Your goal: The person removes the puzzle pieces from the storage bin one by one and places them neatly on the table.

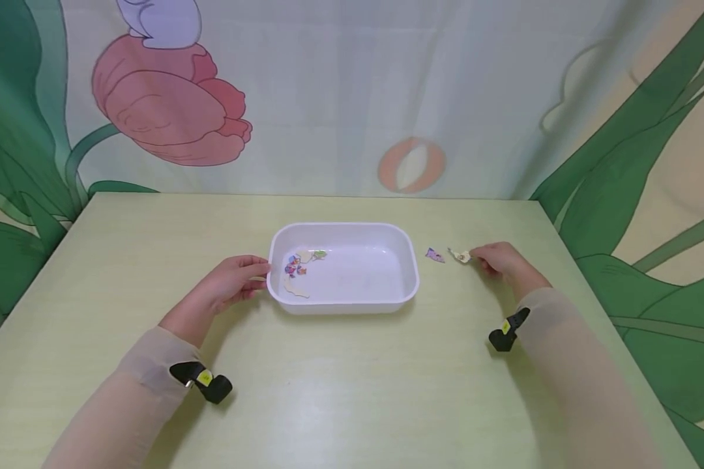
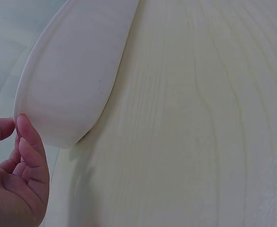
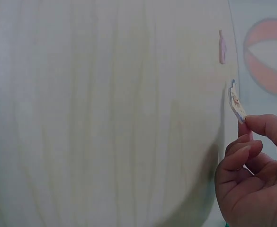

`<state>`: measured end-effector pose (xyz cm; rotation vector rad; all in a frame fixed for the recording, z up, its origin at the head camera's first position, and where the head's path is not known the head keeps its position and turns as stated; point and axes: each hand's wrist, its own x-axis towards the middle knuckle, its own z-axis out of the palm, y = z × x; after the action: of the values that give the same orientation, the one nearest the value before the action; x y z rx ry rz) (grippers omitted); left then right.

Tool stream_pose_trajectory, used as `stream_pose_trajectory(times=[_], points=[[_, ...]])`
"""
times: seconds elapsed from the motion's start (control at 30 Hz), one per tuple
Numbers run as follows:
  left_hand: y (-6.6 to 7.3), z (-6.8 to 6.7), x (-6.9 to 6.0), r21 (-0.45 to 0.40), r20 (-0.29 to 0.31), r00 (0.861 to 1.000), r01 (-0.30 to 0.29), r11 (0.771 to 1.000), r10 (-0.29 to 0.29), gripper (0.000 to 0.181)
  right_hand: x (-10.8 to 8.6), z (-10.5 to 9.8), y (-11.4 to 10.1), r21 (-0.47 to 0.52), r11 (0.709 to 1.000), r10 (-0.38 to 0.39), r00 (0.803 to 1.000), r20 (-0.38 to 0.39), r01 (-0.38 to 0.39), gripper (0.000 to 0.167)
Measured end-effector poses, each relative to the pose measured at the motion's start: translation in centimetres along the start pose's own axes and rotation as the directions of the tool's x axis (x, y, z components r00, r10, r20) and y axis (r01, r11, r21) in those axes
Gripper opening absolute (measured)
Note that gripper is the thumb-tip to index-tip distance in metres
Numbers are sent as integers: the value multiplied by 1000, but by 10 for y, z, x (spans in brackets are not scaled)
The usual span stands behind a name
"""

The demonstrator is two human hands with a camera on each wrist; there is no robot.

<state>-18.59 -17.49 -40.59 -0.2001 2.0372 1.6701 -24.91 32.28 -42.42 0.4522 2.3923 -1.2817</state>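
My left hand (image 1: 237, 280) pinches the left rim of a white plastic tray (image 1: 364, 270); in the left wrist view its thumb and fingertips (image 2: 27, 125) meet at the tray's edge. Beyond the tray's right side, my right hand (image 1: 501, 260) holds a small, pale printed cut-out (image 1: 461, 256) between thumb and fingertips. The right wrist view shows this cut-out (image 3: 236, 101) tilted, with a drawing on its face. A purple cut-out (image 1: 435, 255) lies on the table between the tray and the right hand. Several small coloured and cream pieces (image 1: 294, 266) lie at the tray's left end.
The pale wood-grain table (image 1: 352, 397) ends at a printed curtain (image 1: 340, 98) behind. Each sleeve carries a small black device, one on the left (image 1: 205, 381) and one on the right (image 1: 507, 331).
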Motion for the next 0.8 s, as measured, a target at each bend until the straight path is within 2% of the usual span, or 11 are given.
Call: stream_pose_trajectory(times=[0.23, 0.4, 0.57, 0.67, 0.8], points=[[2, 2, 0, -1, -9, 1000, 6, 1000, -6, 44, 2, 3, -1, -37, 999, 10, 999, -41, -11, 30], [3, 1, 0, -1, -9, 1000, 11, 1000, -11, 44, 4, 5, -3, -59, 998, 15, 997, -71, -19, 23], [4, 2, 0, 1, -8, 1000, 10, 1000, -10, 44, 5, 4, -4, -123, 992, 5, 994, -105, -18, 36], [5, 2, -2, 3, -7, 1000, 9, 1000, -9, 45, 4, 4, -5, -131, 991, -39, 994, -104, 25, 39], [7, 3, -3, 5, -7, 1000, 9, 1000, -9, 44, 2, 9, -11, -111, 985, -143, 986, -82, 134, 41]])
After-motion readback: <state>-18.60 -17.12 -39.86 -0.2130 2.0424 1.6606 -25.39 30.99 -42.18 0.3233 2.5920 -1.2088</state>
